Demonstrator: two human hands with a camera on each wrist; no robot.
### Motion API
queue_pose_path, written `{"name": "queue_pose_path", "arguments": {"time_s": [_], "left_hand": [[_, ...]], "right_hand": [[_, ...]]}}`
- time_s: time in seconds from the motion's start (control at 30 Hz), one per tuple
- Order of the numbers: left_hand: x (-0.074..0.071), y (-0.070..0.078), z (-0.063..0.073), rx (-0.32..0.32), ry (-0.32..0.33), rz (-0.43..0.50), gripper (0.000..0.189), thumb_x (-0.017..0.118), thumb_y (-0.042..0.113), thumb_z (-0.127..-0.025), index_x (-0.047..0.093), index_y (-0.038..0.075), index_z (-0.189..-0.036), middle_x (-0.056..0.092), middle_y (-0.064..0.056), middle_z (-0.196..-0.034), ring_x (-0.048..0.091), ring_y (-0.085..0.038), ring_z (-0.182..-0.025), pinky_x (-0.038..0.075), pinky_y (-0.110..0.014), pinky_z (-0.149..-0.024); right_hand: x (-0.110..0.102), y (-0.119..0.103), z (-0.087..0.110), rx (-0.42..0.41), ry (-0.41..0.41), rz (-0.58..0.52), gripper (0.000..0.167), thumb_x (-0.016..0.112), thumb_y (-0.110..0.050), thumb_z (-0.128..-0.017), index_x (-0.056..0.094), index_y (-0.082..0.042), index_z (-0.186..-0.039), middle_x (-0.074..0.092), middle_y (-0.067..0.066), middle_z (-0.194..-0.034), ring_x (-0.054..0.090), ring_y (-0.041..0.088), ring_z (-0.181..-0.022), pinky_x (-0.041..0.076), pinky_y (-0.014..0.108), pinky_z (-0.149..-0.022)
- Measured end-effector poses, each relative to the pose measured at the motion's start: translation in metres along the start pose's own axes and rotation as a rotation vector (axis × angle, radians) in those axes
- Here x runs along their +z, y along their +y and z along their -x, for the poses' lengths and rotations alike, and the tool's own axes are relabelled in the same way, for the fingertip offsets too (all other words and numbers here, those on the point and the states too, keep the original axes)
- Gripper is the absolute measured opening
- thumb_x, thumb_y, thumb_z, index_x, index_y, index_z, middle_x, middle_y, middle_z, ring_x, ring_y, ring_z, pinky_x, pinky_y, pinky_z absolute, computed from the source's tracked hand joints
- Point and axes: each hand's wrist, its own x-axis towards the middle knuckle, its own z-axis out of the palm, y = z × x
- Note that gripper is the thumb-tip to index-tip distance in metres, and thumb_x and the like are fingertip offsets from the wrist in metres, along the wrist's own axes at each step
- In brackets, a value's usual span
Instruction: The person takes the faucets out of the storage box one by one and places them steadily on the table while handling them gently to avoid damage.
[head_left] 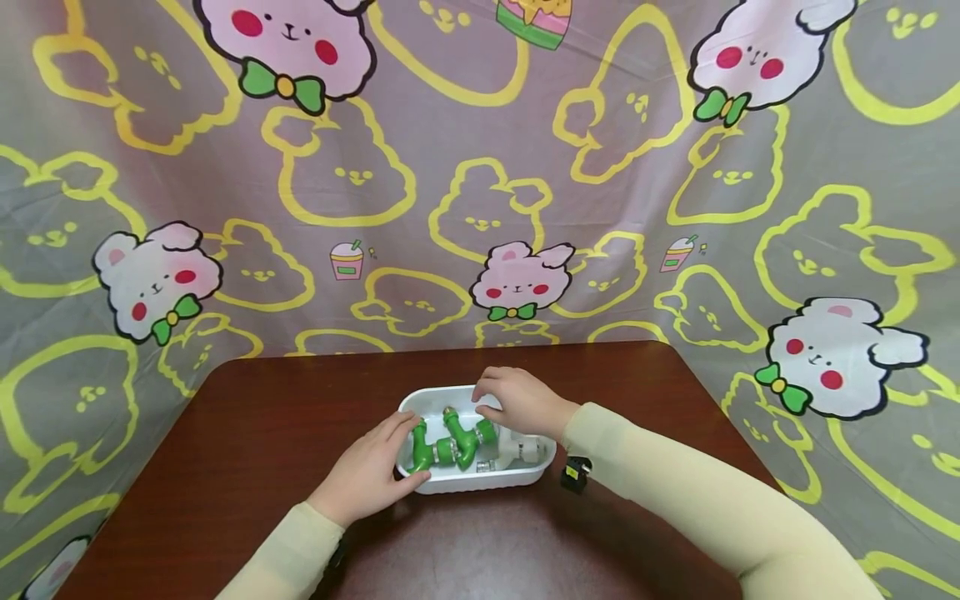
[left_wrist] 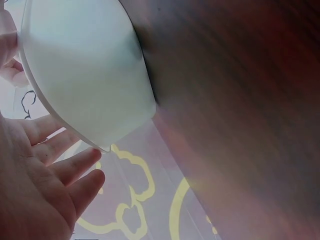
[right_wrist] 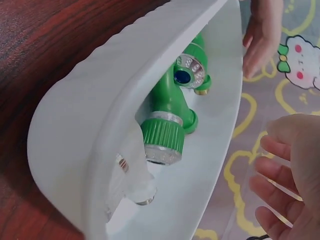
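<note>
A white oval tray (head_left: 480, 482) sits on the table with green plastic valve-like fittings (head_left: 467, 443) in its left and middle part. A white fitting (head_left: 519, 448) lies at its right end. My left hand (head_left: 369, 469) spans the tray's left end, thumb at the front rim and fingers at the far side; in the left wrist view its spread fingertips (left_wrist: 90, 156) are right at the rim. My right hand (head_left: 525, 402) is over the back rim, fingers loosely bent, and the right wrist view shows nothing held in it. A green fitting (right_wrist: 167, 100) there has a ridged collar with a metal end.
The dark brown table (head_left: 300, 417) extends around the tray. A patterned cloth (head_left: 420, 250) hangs behind the table and along both sides. A small black device (head_left: 576, 472) is on the right wrist.
</note>
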Motion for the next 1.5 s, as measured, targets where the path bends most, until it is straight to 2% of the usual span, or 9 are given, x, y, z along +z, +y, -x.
{"name": "queue_pose_path", "arguments": {"time_s": [0.43, 0.57, 0.73, 0.93, 1.37, 1.5], "left_hand": [[-0.002, 0.0, 0.001, 0.002, -0.005, 0.013, 0.079, 0.079, 0.051, -0.086, 0.055, 0.003, -0.144, 0.054, -0.015, -0.149, 0.056, -0.033, -0.136, 0.05, -0.049, -0.108], [-0.001, -0.001, 0.0, 0.004, -0.007, 0.014, 0.079, 0.078, 0.051, -0.086, 0.055, 0.003, -0.144, 0.054, -0.015, -0.149, 0.056, -0.033, -0.137, 0.05, -0.048, -0.109], [0.0, -0.002, 0.0, 0.005, -0.011, 0.014, 0.078, 0.078, 0.052, -0.087, 0.056, 0.003, -0.143, 0.054, -0.014, -0.149, 0.055, -0.032, -0.137, 0.049, -0.048, -0.109], [-0.001, -0.001, 0.0, -0.002, -0.009, 0.017, 0.078, 0.078, 0.052, -0.086, 0.056, 0.003, -0.143, 0.054, -0.015, -0.15, 0.054, -0.034, -0.138, 0.049, -0.049, -0.11], [-0.004, 0.0, 0.0, -0.013, -0.028, 0.036, 0.082, 0.079, 0.051, -0.086, 0.053, 0.003, -0.146, 0.052, -0.015, -0.152, 0.055, -0.034, -0.138, 0.05, -0.05, -0.109], [-0.004, 0.001, 0.0, -0.01, -0.022, 0.038, 0.082, 0.079, 0.051, -0.086, 0.053, 0.002, -0.146, 0.052, -0.016, -0.152, 0.055, -0.034, -0.138, 0.05, -0.05, -0.109]], "right_hand": [[0.013, -0.021, -0.02, -0.132, -0.155, 0.16, 0.026, 0.075, -0.033, -0.096, 0.075, -0.018, -0.117, 0.068, -0.001, -0.117, 0.067, 0.017, -0.108, 0.055, 0.038, -0.098], [0.017, -0.027, -0.026, -0.16, -0.189, 0.218, 0.027, 0.075, -0.036, -0.095, 0.074, -0.02, -0.117, 0.069, -0.004, -0.118, 0.067, 0.014, -0.109, 0.055, 0.034, -0.1], [0.017, -0.033, -0.03, -0.192, -0.215, 0.226, 0.028, 0.076, -0.036, -0.094, 0.074, -0.019, -0.117, 0.07, -0.003, -0.116, 0.068, 0.012, -0.107, 0.054, 0.03, -0.1], [0.02, -0.037, -0.033, -0.181, -0.245, 0.242, 0.03, 0.076, -0.037, -0.094, 0.073, -0.019, -0.119, 0.068, -0.003, -0.117, 0.066, 0.009, -0.105, 0.054, 0.026, -0.098], [0.037, -0.041, -0.037, -0.171, -0.286, 0.293, 0.035, 0.082, -0.042, -0.088, 0.076, -0.023, -0.116, 0.064, -0.008, -0.103, 0.061, 0.005, -0.089, 0.051, 0.022, -0.081], [0.038, -0.042, -0.037, -0.144, -0.311, 0.29, 0.036, 0.083, -0.044, -0.086, 0.076, -0.024, -0.115, 0.062, -0.009, -0.099, 0.058, 0.005, -0.086, 0.05, 0.023, -0.079]]}}
